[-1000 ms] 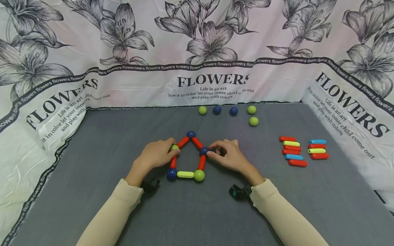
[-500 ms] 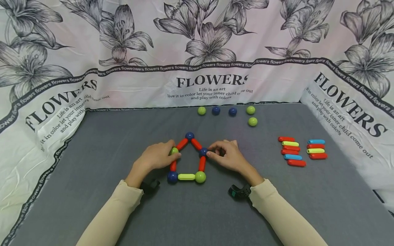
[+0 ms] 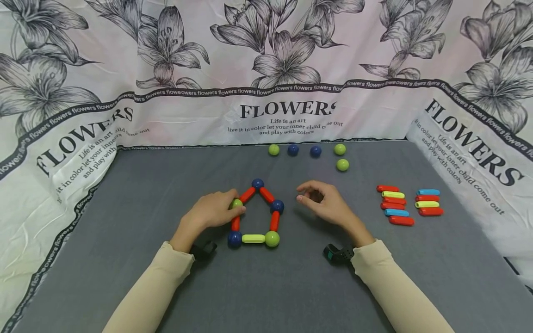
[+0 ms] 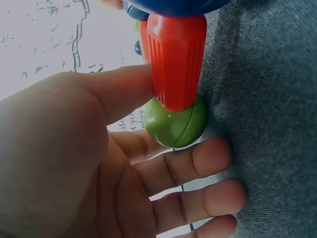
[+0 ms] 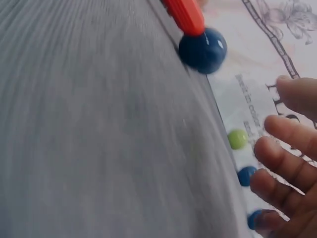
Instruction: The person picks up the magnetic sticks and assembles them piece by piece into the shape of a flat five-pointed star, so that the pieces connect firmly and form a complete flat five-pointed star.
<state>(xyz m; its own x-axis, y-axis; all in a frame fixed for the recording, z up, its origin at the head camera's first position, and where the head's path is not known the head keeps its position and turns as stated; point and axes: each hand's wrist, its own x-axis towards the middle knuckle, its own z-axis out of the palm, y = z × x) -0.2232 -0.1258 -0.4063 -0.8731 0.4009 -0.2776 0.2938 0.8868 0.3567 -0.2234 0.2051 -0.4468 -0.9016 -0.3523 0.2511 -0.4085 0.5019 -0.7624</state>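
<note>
On the grey cloth (image 3: 266, 291), a 5-sided frame of rods and balls (image 3: 253, 238) is lying between the person's 2 hands. The left hand (image 3: 213, 209) is pinching it at its left green ball (image 3: 237, 203) between thumb and forefinger, the other fingers spreading apart. Near the frame's rightmost blue ball (image 3: 277, 206), the right hand (image 3: 325, 201) is hovering clear, its loosely bent fingers standing apart.

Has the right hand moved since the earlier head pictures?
Yes: in the head view the right hand has shifted rightward, away from the blue ball it was touching and nearer the loose sticks.
</note>
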